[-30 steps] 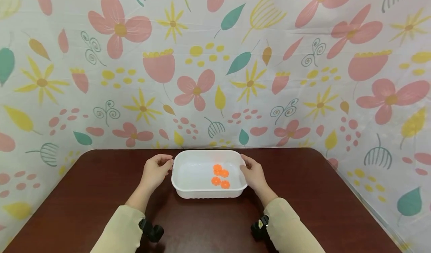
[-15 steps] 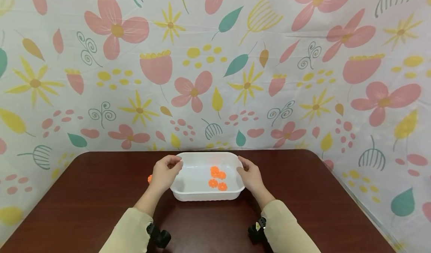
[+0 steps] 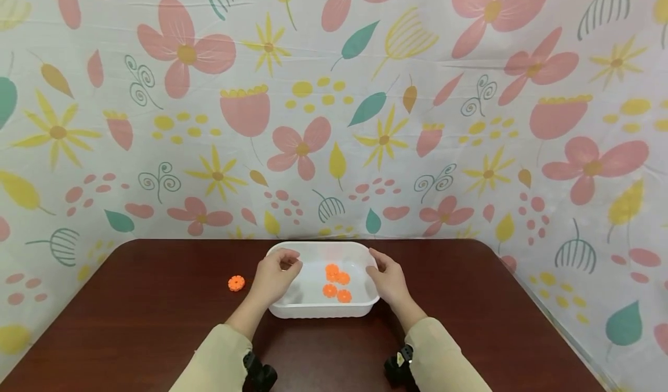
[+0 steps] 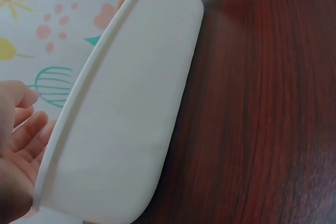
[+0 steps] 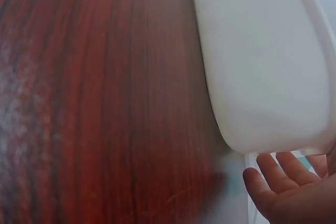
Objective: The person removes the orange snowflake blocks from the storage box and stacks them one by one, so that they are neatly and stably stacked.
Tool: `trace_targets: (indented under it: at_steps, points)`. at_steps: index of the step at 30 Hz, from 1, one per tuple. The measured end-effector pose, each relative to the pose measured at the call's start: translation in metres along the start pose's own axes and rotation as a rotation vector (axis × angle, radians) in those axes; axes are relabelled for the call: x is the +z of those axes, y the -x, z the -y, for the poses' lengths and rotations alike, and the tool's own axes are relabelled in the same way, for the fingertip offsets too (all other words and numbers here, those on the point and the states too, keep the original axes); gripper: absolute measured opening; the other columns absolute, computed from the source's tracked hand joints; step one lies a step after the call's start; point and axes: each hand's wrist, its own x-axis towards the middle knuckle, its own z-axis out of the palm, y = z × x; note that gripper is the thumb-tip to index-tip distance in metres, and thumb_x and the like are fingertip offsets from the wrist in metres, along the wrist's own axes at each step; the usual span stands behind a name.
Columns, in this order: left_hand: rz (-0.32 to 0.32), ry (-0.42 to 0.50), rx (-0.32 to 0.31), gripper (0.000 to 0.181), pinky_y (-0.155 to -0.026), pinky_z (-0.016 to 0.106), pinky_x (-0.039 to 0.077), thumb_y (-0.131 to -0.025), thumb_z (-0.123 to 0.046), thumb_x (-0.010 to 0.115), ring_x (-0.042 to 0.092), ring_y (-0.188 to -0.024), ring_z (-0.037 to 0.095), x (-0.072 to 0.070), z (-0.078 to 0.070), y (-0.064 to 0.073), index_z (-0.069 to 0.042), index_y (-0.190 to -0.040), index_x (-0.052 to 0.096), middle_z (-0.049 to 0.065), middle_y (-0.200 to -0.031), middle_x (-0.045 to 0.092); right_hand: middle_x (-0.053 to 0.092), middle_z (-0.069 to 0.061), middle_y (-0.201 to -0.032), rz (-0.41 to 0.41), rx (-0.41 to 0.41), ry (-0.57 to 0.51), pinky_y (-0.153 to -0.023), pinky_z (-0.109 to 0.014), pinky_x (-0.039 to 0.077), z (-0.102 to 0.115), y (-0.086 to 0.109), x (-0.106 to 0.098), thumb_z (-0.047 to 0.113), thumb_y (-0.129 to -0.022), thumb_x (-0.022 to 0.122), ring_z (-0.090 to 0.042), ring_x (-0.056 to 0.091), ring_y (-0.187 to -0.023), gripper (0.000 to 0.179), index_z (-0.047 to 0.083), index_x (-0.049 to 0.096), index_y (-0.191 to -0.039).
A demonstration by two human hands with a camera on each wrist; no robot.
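A white rectangular tub [image 3: 323,311] stands on the dark table, with several orange flower-shaped pieces [image 3: 330,290] in its right half. My left hand [image 3: 276,275] hovers over the tub's left end, fingers loosely bent and nothing visible between them. In the left wrist view that left hand [image 4: 21,156] shows above the tub's rim, palm partly visible. At the right end my right hand [image 3: 388,276] holds the rim, thumb toward the inside. The right wrist view shows its fingers [image 5: 278,177] beside the end wall. Another orange flower-shaped piece [image 3: 236,283] lies on the table left of the tub.
The dark reddish wooden table [image 3: 156,322] extends around the tub. A flower-printed cloth [image 3: 313,90] hangs behind the table's far edge. Black cameras [image 3: 260,373] are strapped to both wrists.
My left hand has moved right, from the tub's left edge to over its inside. The orange piece on the table, hidden earlier, now shows. My right hand stays at the rim.
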Motion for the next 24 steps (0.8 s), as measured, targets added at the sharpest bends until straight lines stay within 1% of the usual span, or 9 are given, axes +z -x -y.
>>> trace_targets:
  at_steps: [5,13,19,24]
  points:
    - [0.038,-0.016,0.031,0.017,-0.073,0.03,0.051,-0.087,-0.013,0.065,0.061,-0.083,0.017,0.006,-0.004,0.001,-0.006,-0.103,0.067,0.004,-0.091,0.067,0.057,-0.022,-0.129,0.004,0.014,-0.012,-0.088,-0.04,0.053,0.0,0.002,0.001,0.008,-0.09,0.057,-0.03,0.057,-0.114,0.047,0.007,0.051,-0.136]
    - [0.104,-0.041,0.038,0.019,-0.073,0.03,0.052,-0.087,-0.016,0.065,0.062,-0.085,0.018,0.016,-0.009,-0.002,-0.007,-0.104,0.067,0.006,-0.095,0.068,0.057,-0.022,-0.128,0.012,0.016,0.001,-0.09,-0.04,0.052,0.002,0.001,0.0,0.008,-0.09,0.057,-0.029,0.057,-0.114,0.047,0.007,0.05,-0.136]
    - [0.155,-0.053,0.047,0.022,-0.075,0.033,0.052,-0.087,-0.013,0.065,0.064,-0.088,0.021,0.027,-0.009,-0.008,-0.003,-0.107,0.066,0.009,-0.097,0.067,0.057,-0.022,-0.128,0.024,0.001,-0.004,-0.091,-0.041,0.052,0.003,-0.002,0.0,0.008,-0.089,0.057,-0.03,0.057,-0.114,0.047,0.006,0.05,-0.136]
    - [0.223,-0.079,0.042,0.022,-0.077,0.034,0.052,-0.087,-0.009,0.064,0.063,-0.087,0.022,0.037,-0.01,-0.013,-0.001,-0.107,0.065,0.01,-0.098,0.067,0.057,-0.023,-0.128,0.026,0.009,0.016,-0.089,-0.041,0.052,0.002,-0.002,-0.002,0.009,-0.09,0.057,-0.03,0.057,-0.114,0.047,0.007,0.05,-0.137]
